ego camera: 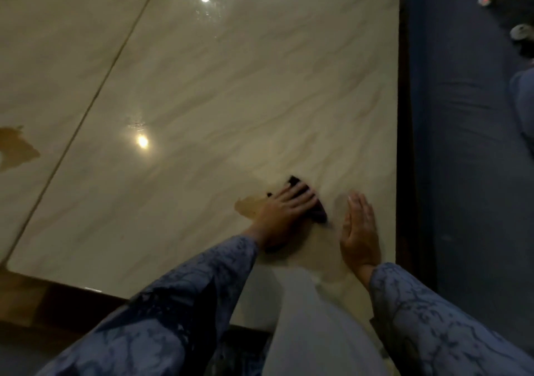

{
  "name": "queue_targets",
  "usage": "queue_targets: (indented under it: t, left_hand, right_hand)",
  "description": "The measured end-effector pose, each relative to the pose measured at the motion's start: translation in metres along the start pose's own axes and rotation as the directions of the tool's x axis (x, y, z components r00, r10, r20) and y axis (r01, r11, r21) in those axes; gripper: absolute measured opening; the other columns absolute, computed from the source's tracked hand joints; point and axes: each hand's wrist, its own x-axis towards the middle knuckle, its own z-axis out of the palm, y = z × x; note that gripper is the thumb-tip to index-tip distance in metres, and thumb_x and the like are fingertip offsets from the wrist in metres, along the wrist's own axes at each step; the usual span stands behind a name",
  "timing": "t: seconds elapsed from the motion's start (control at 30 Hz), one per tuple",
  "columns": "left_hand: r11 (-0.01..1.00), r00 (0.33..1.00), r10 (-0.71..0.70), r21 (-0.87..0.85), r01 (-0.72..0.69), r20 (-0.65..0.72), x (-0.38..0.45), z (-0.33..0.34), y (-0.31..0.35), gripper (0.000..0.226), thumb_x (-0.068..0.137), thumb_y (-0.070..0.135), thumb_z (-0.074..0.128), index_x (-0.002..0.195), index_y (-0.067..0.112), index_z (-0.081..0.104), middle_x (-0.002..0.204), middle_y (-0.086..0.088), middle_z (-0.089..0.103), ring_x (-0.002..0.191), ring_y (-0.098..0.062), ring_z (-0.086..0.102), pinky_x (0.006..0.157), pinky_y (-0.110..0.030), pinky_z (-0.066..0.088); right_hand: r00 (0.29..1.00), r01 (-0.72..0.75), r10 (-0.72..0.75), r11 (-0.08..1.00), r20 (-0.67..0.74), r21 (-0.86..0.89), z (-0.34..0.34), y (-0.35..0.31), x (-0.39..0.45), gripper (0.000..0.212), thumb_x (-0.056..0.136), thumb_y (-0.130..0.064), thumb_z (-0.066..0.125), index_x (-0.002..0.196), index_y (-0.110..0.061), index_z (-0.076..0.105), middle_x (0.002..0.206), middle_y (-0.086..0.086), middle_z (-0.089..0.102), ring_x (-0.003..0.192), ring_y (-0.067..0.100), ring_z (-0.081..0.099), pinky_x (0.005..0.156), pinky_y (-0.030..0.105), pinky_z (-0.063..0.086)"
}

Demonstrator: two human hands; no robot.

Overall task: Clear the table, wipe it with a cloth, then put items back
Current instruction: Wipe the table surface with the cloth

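Left hand (pixel 281 213) reaches forward, fingers straight, palm pressed down; right hand (pixel 359 231) lies flat just beside it, fingers together, seemingly relaxed; both arms sleeved.

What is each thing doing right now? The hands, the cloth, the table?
Left hand: flat, pressing the cloth.
Right hand: open, fingers straight, on the table.
Cloth: dark, bunched under the left hand.
Table: shiny, with a brown spill beside the cloth.

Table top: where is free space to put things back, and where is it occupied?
The table is bare beyond both hands, up to its right edge. Occupied: near right corner, where the left hand presses the dark cloth over a brown stain, right hand beside. Another brown stain lies far left.
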Motion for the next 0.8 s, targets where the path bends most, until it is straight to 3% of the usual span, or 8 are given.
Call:
queue_targets:
  t: [0.13, 0.27, 0.4, 0.6, 0.7, 0.8]
  left_hand:
    - [0.965, 0.962, -0.264, -0.016, 0.263, -0.075, -0.022, -0.019, -0.049, 0.052, 0.091, 0.037, 0.042, 0.137, 0.017, 0.055, 0.143, -0.004, 0.053, 0.138, -0.030, 0.041, 0.112, -0.050, 0.035]
    - [0.850, 0.836, -0.523, -0.020, 0.527, -0.167, -0.069, -0.033, -0.076, 0.052, 0.095, 0.046, 0.042, 0.138, 0.021, 0.054, 0.144, -0.001, 0.051, 0.141, -0.024, 0.036, 0.116, -0.041, 0.029]
    - [0.738, 0.725, -0.662, 0.006, 0.675, -0.187, -0.108, -0.043, -0.085, 0.056, 0.095, 0.049, 0.039, 0.142, 0.021, 0.050, 0.148, -0.001, 0.046, 0.143, -0.022, 0.032, 0.117, -0.042, 0.027]
    - [0.540, 0.533, -0.824, 0.018, 0.841, -0.190, -0.111, -0.035, -0.045, 0.061, 0.093, 0.048, 0.036, 0.144, 0.016, 0.047, 0.148, -0.007, 0.046, 0.141, -0.031, 0.036, 0.118, -0.047, 0.023]
    - [0.549, 0.549, -0.825, 0.039, 0.835, -0.136, -0.099, -0.026, -0.013, 0.064, 0.090, 0.047, 0.042, 0.145, 0.013, 0.044, 0.150, -0.010, 0.043, 0.141, -0.034, 0.033, 0.118, -0.049, 0.019]
    - [0.645, 0.648, -0.759, 0.054, 0.762, -0.071, -0.083, -0.017, 0.024, 0.067, 0.088, 0.045, 0.039, 0.146, 0.012, 0.043, 0.152, -0.011, 0.040, 0.143, -0.033, 0.032, 0.118, -0.051, 0.022]
  right_hand:
    - [0.999, 0.014, -0.014, 1.000, -0.032, -0.025, -0.001, -0.006, -0.002, 0.046, 0.095, -0.016, 0.035, 0.135, 0.000, 0.050, 0.144, 0.019, 0.047, 0.138, 0.027, 0.034, 0.118, 0.034, 0.020]
    - [1.000, 0.000, 0.001, 0.999, 0.008, -0.033, -0.002, -0.006, -0.001, 0.048, 0.094, -0.022, 0.035, 0.136, -0.002, 0.049, 0.144, 0.018, 0.047, 0.138, 0.028, 0.033, 0.117, 0.039, 0.025]
    - [0.999, -0.009, 0.011, 0.999, 0.043, -0.032, -0.002, -0.005, 0.000, 0.049, 0.094, -0.026, 0.037, 0.135, -0.003, 0.051, 0.146, 0.017, 0.046, 0.138, 0.033, 0.035, 0.115, 0.043, 0.030]
    - [0.996, 0.003, 0.003, 0.998, 0.085, -0.069, -0.003, -0.006, 0.000, 0.047, 0.098, -0.027, 0.034, 0.135, -0.003, 0.053, 0.147, 0.016, 0.045, 0.140, 0.032, 0.032, 0.118, 0.039, 0.023]
    - [0.992, -0.009, 0.019, 0.997, 0.127, -0.075, -0.006, -0.006, -0.001, 0.049, 0.099, -0.028, 0.033, 0.140, -0.005, 0.048, 0.151, 0.013, 0.040, 0.144, 0.028, 0.027, 0.120, 0.036, 0.017]
    - [0.980, -0.030, 0.045, 0.996, 0.194, -0.078, -0.010, -0.008, -0.001, 0.052, 0.100, -0.029, 0.028, 0.146, -0.008, 0.040, 0.157, 0.010, 0.029, 0.148, 0.023, 0.015, 0.121, 0.029, 0.003]
